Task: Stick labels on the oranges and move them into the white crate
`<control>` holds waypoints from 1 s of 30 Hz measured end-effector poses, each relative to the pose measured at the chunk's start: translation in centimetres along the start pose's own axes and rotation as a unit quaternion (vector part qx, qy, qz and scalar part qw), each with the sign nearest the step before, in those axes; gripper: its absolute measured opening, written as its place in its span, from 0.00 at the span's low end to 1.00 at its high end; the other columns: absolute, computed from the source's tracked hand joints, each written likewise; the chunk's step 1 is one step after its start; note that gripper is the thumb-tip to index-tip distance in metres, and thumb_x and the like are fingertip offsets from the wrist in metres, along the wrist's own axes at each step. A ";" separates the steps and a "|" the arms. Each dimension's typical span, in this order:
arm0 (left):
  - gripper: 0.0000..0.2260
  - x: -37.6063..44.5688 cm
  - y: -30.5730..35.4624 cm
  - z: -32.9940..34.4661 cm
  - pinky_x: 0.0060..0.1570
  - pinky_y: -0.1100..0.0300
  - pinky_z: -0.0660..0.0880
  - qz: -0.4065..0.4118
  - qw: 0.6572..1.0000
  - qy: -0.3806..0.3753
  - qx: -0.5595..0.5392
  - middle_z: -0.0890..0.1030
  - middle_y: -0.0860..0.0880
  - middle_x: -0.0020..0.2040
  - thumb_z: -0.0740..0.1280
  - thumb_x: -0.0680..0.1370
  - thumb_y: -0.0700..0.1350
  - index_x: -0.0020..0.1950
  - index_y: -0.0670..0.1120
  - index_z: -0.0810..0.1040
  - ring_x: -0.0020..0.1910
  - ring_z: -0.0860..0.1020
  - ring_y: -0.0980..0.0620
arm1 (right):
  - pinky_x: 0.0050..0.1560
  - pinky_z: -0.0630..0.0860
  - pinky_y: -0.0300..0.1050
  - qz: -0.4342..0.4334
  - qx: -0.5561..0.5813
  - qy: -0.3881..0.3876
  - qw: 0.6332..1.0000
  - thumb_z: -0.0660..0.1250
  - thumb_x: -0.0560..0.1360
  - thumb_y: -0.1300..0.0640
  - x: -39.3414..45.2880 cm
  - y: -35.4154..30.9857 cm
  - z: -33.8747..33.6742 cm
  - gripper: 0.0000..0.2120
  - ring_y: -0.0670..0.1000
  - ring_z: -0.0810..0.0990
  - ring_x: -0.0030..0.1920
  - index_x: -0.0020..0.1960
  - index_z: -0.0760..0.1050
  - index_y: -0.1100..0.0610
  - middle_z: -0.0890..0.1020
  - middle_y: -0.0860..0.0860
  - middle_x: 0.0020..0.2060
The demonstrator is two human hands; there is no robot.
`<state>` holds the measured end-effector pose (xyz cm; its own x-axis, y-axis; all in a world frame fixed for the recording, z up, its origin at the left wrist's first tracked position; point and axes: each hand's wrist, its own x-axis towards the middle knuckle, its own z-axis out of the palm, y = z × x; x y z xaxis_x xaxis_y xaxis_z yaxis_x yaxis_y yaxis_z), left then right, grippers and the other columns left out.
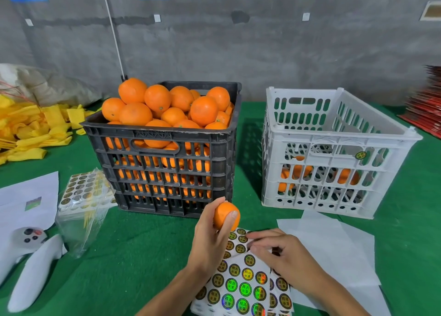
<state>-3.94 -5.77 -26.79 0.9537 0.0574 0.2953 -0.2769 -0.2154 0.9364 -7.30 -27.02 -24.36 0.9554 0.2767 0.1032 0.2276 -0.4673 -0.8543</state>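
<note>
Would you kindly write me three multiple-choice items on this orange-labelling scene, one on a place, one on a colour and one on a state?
1. Where is the sticker sheet?
A. inside the white crate
B. on the green table in front of the crates
C. on top of the heaped oranges

2. What colour is the crate heaped with oranges?
A. black
B. red
C. white

3. What is the left hand doing?
A. lying flat on the table
B. holding an orange
C. gripping a crate handle

Answers: 1 B, the sheet lies on the green table under both hands. 2 A, the black crate is heaped; the white crate is nearly empty. 3 B, its fingers curl round the orange.
</note>
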 end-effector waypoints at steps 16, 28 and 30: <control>0.22 -0.2 1.5 0.4 0.65 0.69 0.70 0.105 0.974 -0.096 0.174 0.67 0.72 0.70 0.61 0.80 0.71 0.72 0.68 0.65 0.67 0.71 0.70 | 0.53 0.79 0.45 -0.051 -0.051 0.308 0.949 0.68 0.80 0.50 1.5 -2.1 3.1 0.05 0.43 0.80 0.54 0.51 0.83 0.47 0.81 0.37 0.49; 0.23 2.0 9.7 2.4 0.60 0.71 0.75 0.046 0.998 -0.049 0.012 0.74 0.64 0.70 0.63 0.76 0.73 0.70 0.70 0.70 0.65 0.74 0.69 | 0.72 0.68 0.46 -0.261 -0.325 0.317 0.852 0.67 0.78 0.40 1.3 -5.0 -0.8 0.34 0.50 0.71 0.74 0.76 0.69 0.59 0.73 0.51 0.75; 0.29 3.1 13.2 3.4 0.67 0.66 0.73 0.077 0.991 -0.105 -0.005 0.71 0.66 0.73 0.62 0.77 0.73 0.77 0.68 0.66 0.70 0.72 0.68 | 0.72 0.68 0.47 -0.270 -0.316 0.393 0.820 0.66 0.80 0.42 2.0 -6.4 -3.5 0.32 0.51 0.72 0.73 0.76 0.68 0.59 0.74 0.53 0.73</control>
<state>-4.23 -11.76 -14.21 0.9032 -0.1797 0.3898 -0.4212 -0.1959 0.8856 -6.20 -26.40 -16.93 0.4531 0.0751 0.8883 0.4721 -0.8655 -0.1676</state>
